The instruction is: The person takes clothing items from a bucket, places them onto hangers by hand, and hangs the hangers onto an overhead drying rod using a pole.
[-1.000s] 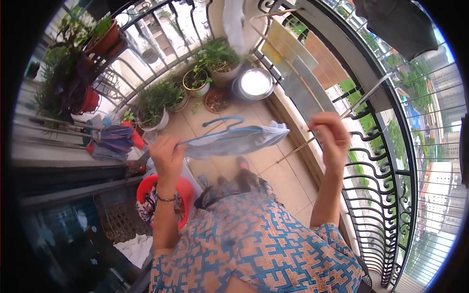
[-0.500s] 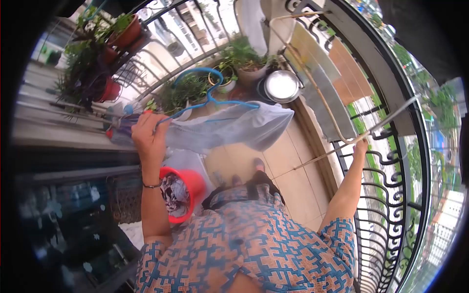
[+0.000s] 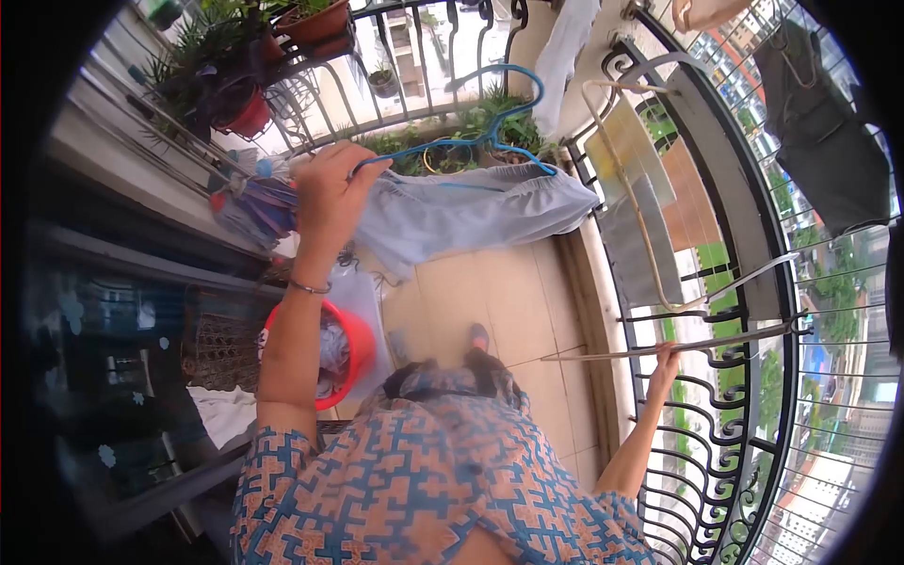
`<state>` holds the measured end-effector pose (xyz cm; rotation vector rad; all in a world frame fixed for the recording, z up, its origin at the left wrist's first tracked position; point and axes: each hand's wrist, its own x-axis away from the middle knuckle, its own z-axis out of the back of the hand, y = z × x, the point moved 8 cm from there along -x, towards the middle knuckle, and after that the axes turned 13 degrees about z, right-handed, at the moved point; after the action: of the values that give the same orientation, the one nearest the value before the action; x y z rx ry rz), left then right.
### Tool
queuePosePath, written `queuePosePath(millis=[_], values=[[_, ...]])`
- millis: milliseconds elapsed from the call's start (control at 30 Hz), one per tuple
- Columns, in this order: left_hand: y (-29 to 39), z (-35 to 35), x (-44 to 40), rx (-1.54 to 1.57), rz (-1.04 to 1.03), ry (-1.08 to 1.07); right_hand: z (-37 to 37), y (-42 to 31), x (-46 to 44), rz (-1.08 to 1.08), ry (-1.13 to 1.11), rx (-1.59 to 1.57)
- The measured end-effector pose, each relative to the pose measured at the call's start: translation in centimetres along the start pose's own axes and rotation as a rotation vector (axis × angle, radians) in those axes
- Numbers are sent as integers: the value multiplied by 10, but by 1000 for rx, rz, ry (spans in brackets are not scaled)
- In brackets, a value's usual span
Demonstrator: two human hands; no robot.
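1. Fingers of the left hand [image 3: 328, 193] are gripping the left end of a blue hanger [image 3: 495, 141], curled tightly around it.
2. The hanger is extending rightward from those fingers, its long axis running left to right; its hook [image 3: 541, 89] is pointing forward, with the open end curling toward the left.
3. A pale garment [image 3: 471, 221] is hanging from the hanger, stretching crosswise along the same axis, and its right end is tapering toward the right hand's side.
4. The right hand [image 3: 665, 361] is holding a pole [image 3: 734, 337], fingers wrapped around it, well apart from the garment; the left hand is being the nearer one.
5. The pole is running roughly left to right too, to the right of the garment.
6. Green plants [image 3: 518, 129] are growing beyond the hanger.
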<state>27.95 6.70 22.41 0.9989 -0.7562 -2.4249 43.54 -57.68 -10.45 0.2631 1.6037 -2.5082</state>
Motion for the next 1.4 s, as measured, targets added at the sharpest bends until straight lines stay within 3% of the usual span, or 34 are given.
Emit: queuePosePath(millis=[167,200,233,367,500,767,1400], values=[[-1,8,-3,-18,-60,4,-105,-195,93,30,-347,-168],[0,9,-3,-13,-69,3,-128,-201,113,97,-433,-275],[3,12,-4,-9,-35,-15,-151,-213,137,21,-517,-356],[-1,17,-6,49,47,-81,-197,-268,190,46,-612,-479],[11,35,-7,92,76,-108,-197,-273,208,-41,-545,-492],[42,59,-16,221,4,-51,-166,-289,205,34,-506,-522],[109,34,-3,526,-25,-220,-128,-287,210,51,-274,-519]])
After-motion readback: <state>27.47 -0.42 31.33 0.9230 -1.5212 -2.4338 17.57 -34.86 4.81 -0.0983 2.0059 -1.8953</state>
